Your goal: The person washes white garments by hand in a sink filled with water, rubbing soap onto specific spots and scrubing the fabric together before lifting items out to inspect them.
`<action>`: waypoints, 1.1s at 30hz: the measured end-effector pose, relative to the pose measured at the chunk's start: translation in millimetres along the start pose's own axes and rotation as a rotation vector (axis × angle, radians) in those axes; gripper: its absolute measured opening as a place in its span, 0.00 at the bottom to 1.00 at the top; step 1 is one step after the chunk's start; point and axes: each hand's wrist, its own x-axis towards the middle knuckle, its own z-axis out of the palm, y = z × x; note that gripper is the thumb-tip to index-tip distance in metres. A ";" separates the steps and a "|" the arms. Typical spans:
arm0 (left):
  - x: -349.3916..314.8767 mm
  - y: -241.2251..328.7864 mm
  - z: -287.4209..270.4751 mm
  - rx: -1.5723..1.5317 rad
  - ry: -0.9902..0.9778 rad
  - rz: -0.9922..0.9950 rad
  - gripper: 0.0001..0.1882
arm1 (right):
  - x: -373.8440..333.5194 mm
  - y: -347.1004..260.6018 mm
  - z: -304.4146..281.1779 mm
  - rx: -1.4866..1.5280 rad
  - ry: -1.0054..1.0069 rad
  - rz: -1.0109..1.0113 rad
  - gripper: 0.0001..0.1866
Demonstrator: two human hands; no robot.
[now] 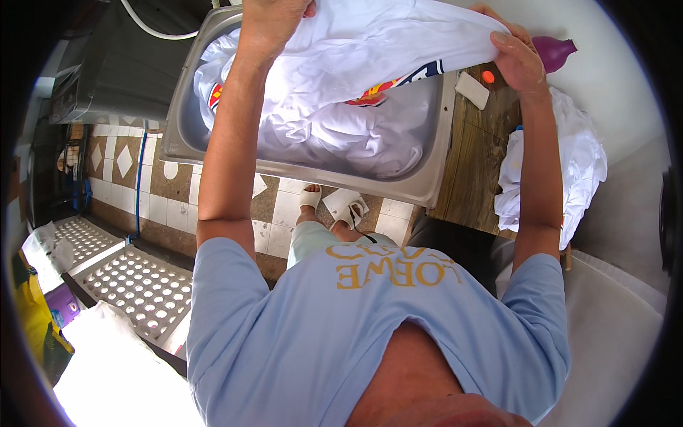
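Wet white cloth with a red, yellow and navy print, which looks like a shirt (398,46), is stretched between my hands above a steel sink (434,171). My left hand (274,25) grips its left part at the top edge of the view, where the fingers are partly cut off. At the right end, my right hand (518,60) pinches the cloth between thumb and fingers. More white clothes (341,139) lie bunched in the sink beneath it, some with coloured print.
Right of the sink, a wooden counter (473,167) carries a pale soap-like bar (472,90) and a small orange round thing (488,76). A purple object (556,53) sits behind my right hand. White cloth (583,160) is heaped at the counter's right edge.
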 end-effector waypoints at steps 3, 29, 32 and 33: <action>-0.8 -24.8 -7.5 0.056 -0.051 0.003 0.14 | 15.4 50.5 20.7 -0.139 -0.103 0.214 0.20; -134.2 -89.4 -25.6 0.931 -0.256 0.009 0.18 | -33.3 109.9 133.8 -0.595 0.166 0.490 0.24; -119.6 -95.5 -34.6 0.738 -0.227 -0.004 0.13 | -42.5 99.5 122.0 -0.448 0.140 0.576 0.26; -110.8 -90.2 -37.8 0.595 -0.169 0.014 0.12 | -42.1 93.5 107.3 -0.292 0.146 0.572 0.26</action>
